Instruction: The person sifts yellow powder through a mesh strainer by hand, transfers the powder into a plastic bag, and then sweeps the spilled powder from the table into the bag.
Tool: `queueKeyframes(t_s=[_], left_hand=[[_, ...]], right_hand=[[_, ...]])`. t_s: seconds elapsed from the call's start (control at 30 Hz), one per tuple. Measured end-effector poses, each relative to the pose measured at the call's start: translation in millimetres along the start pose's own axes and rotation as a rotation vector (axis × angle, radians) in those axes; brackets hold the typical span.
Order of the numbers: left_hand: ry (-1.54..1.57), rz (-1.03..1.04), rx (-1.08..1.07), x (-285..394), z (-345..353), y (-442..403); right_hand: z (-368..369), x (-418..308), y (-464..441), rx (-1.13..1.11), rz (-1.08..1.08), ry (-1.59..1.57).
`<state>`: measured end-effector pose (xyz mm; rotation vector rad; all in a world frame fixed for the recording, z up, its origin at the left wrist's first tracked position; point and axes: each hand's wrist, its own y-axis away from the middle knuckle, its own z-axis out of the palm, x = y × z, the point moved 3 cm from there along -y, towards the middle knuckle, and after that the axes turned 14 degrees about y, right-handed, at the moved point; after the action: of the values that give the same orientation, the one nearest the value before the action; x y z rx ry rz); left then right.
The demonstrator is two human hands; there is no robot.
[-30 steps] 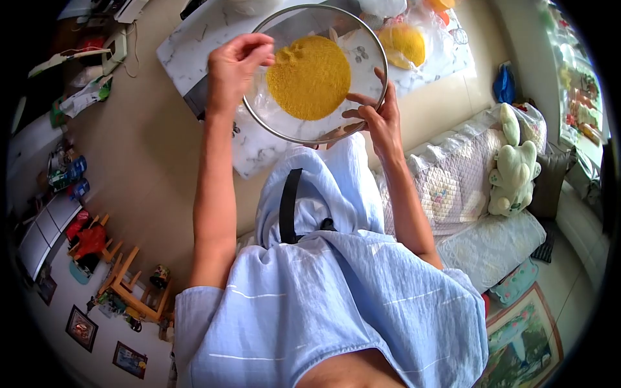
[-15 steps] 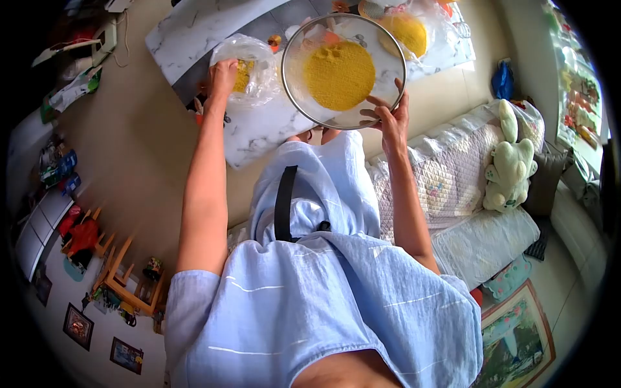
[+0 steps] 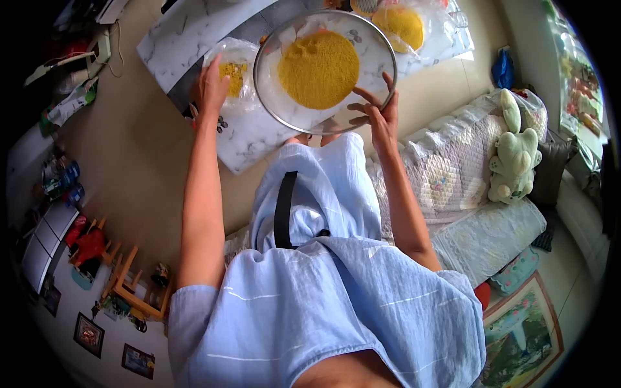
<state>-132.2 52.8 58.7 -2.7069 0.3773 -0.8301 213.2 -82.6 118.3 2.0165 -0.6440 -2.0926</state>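
A round metal-rimmed sieve [image 3: 318, 70] with yellow powder or grains on its mesh is held above the marble-patterned table [image 3: 249, 143]. My right hand [image 3: 384, 116] grips its lower right rim, fingers spread under the mesh. To the left, my left hand [image 3: 211, 89] is at the edge of a clear plastic bag [image 3: 249, 55] with yellow pieces [image 3: 233, 77] inside. Its fingers are apart and nothing shows between them. Another clear bag with yellow contents [image 3: 400, 28] lies at the table's far right.
A quilted sofa [image 3: 446, 174] with a pale green plush toy [image 3: 514, 161] stands at the right. A wooden chair [image 3: 132, 288] is at the lower left. A blue bag [image 3: 502, 68] hangs near the right wall.
My left hand went from above the sieve to the bag on the left, and its fingers have since opened there. The sieve shifted right, then back left, still in my right hand.
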Motion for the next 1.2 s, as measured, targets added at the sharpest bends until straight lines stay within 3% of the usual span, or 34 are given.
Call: queueKeyframes(t_s=[0.07,0.2,0.27,0.33,0.4,0.43,0.47,0.53,0.6,0.67,0.7,0.77,0.87,1.0,1.07,1.2], left_hand=[[-0.039,-0.398,-0.387,-37,11,22],[-0.09,-0.457,-0.479,-42,13,45],[0.353,-0.654,-0.338,-26,6,48],[0.267,-0.179,-0.072,-16,2,49],[0.676,-0.955,-0.244,-22,5,66],[0.584,-1.007,-0.349,-31,10,68],[0.594,-1.005,-0.345,-34,16,71],[0.412,-0.677,-0.271,-30,14,68],[0.436,-0.688,-0.234,-19,13,66],[0.756,-0.847,-0.159,6,8,55],[0.752,-0.847,-0.158,1,10,57],[0.749,-0.911,-0.364,-8,21,72],[0.779,-0.882,-0.412,-12,21,87],[0.789,-0.935,-0.403,-23,25,118],[0.763,-1.011,-0.397,-32,23,135],[0.787,-1.056,-0.345,-35,14,153]], right_hand=[[4,4,0,0.032,-0.024,0.002],[42,2,-17,0.052,0.042,0.091],[46,9,-27,0.012,-0.036,0.152],[30,12,-33,0.055,0.042,-0.06],[7,13,-34,0.187,0.199,-0.024],[5,23,-40,0.194,0.164,0.056],[6,33,-45,0.196,0.125,0.136],[9,28,-49,0.136,0.085,0.2],[0,39,-62,0.2,0.276,0.003],[0,39,-67,0.231,0.269,0.017],[4,41,-70,0.147,0.266,0.053],[5,45,-74,0.031,0.255,0.096],[-8,60,-89,0.21,0.22,-0.055],[-17,61,-107,0.037,0.157,0.034],[-21,68,-114,0.21,0.178,-0.096],[-23,65,-125,0.125,0.175,-0.02]])
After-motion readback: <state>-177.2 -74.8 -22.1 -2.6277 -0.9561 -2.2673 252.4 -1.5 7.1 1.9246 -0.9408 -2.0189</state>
